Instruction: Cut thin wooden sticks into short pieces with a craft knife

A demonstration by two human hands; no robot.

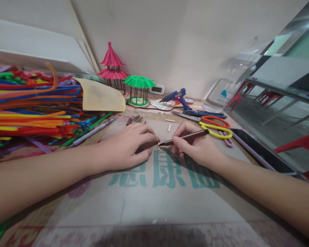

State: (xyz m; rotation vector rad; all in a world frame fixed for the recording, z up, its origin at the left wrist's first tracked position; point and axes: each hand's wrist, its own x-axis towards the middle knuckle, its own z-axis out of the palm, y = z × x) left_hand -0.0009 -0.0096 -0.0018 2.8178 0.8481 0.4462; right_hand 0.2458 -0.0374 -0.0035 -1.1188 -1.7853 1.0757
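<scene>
My right hand [193, 144] is closed round a dark brown marker [192, 136], its tip down and pointing left. The tip meets a short wooden stick [159, 147] on the covered tabletop. From the left, my left hand [134, 144] lies low over the surface, its index fingertip holding the far end of that stick; thumb and index are apart. Two more pale stick pieces [169, 128] lie just beyond the hands. Several brown sticks [137, 119] lie behind my left hand, partly hidden by it.
Bundles of colourful pipe cleaners [33, 96] fill the left side. At the back stand a pink pagoda model [110, 63], a green-roofed pavilion [139, 82] and a blue glue gun [176, 97]. Yellow-and-orange-handled scissors [216, 130] and a phone [260, 149] lie right.
</scene>
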